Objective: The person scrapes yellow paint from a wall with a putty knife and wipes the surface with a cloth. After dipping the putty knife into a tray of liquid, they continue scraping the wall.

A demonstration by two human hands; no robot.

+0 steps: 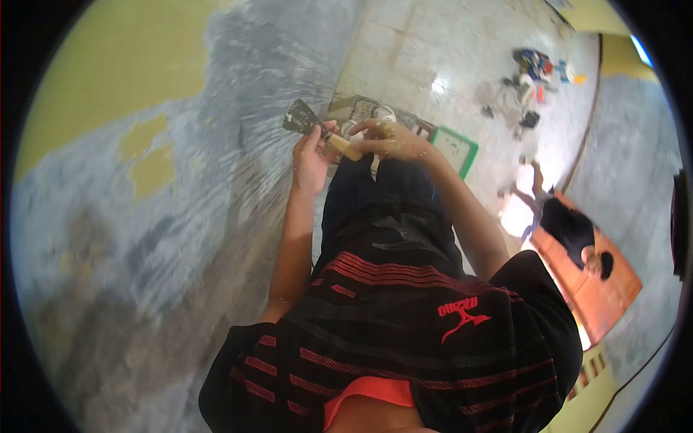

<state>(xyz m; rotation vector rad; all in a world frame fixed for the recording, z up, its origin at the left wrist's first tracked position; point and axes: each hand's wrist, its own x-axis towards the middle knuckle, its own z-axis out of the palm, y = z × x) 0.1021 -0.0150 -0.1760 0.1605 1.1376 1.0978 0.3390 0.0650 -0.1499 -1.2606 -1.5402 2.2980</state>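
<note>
My left hand (312, 160) is closed around a scraper (302, 117) near where its wide, dark, smeared blade meets the wooden handle. The blade points up and left, towards the wall. At the other end of the pale handle is my right hand (393, 140), its fingers curved over the handle. Some yellowish flecks stick to the back of that hand. Both hands are held in front of my dark trousers.
On the left stands a wall (173, 216), grey with yellow paint patches. Below my hands are a patterned platform (361, 110) and a green-rimmed object (471, 157). Mixed items (533, 65) lie on the tiled floor. Another person (570, 227) is by an orange-brown door (613, 289).
</note>
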